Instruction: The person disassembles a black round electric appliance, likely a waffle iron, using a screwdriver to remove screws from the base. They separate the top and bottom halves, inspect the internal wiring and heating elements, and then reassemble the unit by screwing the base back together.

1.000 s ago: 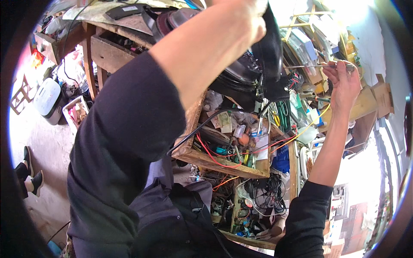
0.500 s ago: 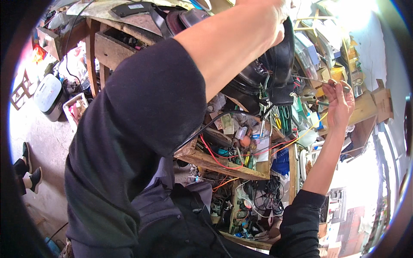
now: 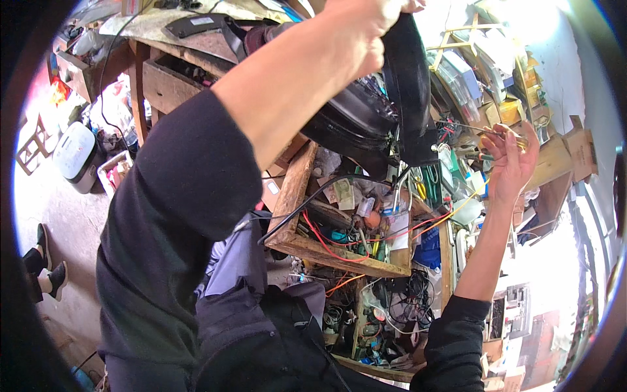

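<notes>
My left hand [image 3: 372, 36] is closed on a black plastic piece [image 3: 408, 85] near the top, its grip partly hidden by the hand itself. Beside that piece is the black curved body of an appliance [image 3: 353, 121], with some wires at its lower end and a black cable hanging over the drawer below. My right hand [image 3: 509, 163], to the right, holds a screwdriver [image 3: 519, 140] by its handle, the thin shaft pointing left toward the black piece; I cannot tell whether the tip touches it.
An open wooden drawer [image 3: 339, 258] holds tools, wires and paper, with tangled cables in a compartment [image 3: 411, 297] below. A worn workbench [image 3: 137, 29] spans the upper left, cluttered shelves [image 3: 470, 72] the right. A light plastic box [image 3: 68, 150] and another person's feet [image 3: 49, 277] are at the left.
My right hand and screwdriver have moved lower than a second ago. My left arm and the black piece shifted right, then back left; the screwdriver tip's surroundings are more exposed now.
</notes>
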The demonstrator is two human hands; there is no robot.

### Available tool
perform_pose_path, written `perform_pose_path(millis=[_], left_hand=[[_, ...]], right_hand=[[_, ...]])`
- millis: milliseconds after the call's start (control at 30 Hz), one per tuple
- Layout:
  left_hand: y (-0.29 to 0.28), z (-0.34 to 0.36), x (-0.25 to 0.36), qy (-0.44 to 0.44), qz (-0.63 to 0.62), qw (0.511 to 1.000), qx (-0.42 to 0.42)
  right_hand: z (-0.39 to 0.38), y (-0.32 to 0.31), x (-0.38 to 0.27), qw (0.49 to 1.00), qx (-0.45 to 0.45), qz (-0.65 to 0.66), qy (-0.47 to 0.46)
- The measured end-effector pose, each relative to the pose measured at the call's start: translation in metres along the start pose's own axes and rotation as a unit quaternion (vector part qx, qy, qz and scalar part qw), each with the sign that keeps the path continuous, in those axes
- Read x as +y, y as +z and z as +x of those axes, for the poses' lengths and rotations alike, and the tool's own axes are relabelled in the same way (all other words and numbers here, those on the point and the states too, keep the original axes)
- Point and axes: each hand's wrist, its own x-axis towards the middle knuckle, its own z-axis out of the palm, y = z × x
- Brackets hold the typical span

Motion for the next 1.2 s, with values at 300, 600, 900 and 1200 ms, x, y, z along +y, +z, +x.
perform_pose_path(millis=[300, 600, 900, 1200], left_hand=[[-0.065, 0.017, 0.020, 0.156, 0.506, 0.846, -0.065], [-0.087, 0.039, 0.038, 0.063, 0.705, 0.694, -0.133], [-0.080, 0.031, 0.037, 0.019, 0.748, 0.647, -0.147], [-0.051, 0.011, 0.040, 0.045, 0.766, 0.624, -0.144]], right_hand=[[-0.015, 0.025, 0.029, 0.992, -0.006, 0.087, 0.087], [-0.021, 0.045, 0.036, 0.996, 0.046, 0.046, 0.062], [-0.020, 0.034, 0.044, 0.994, 0.050, 0.066, 0.077], [-0.007, 0.029, 0.056, 0.992, 0.055, 0.050, 0.100]])
